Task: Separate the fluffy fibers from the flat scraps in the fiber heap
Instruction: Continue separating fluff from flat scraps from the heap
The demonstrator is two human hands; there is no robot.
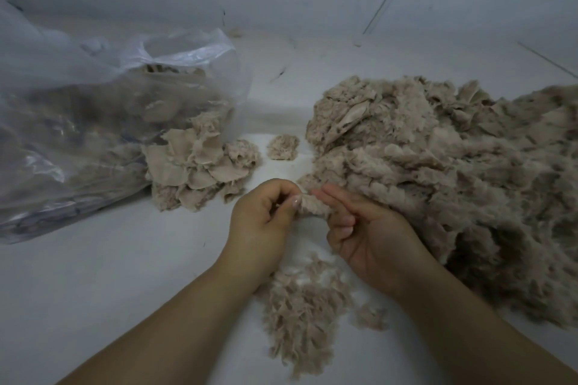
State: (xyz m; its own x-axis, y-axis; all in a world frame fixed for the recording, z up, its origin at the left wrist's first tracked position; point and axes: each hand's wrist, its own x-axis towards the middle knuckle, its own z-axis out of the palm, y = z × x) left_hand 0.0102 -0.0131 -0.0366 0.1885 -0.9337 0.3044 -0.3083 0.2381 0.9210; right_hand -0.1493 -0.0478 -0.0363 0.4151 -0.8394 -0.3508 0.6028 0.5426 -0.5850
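Both hands, left hand (262,216) and right hand (369,237), pinching small fluffy beige fiber tuft (312,205) at frame centre, big beige fiber heap (453,172) right

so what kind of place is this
Probably a bare sorting spot on a pale floor or worktop by a plain wall: a big fiber heap, a clear plastic bag of scraps, hands picking by hand.

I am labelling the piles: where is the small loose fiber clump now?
In the head view, the small clump lies alone on the white surface, centre, between the flat scraps at its left and the big fiber heap at its right.
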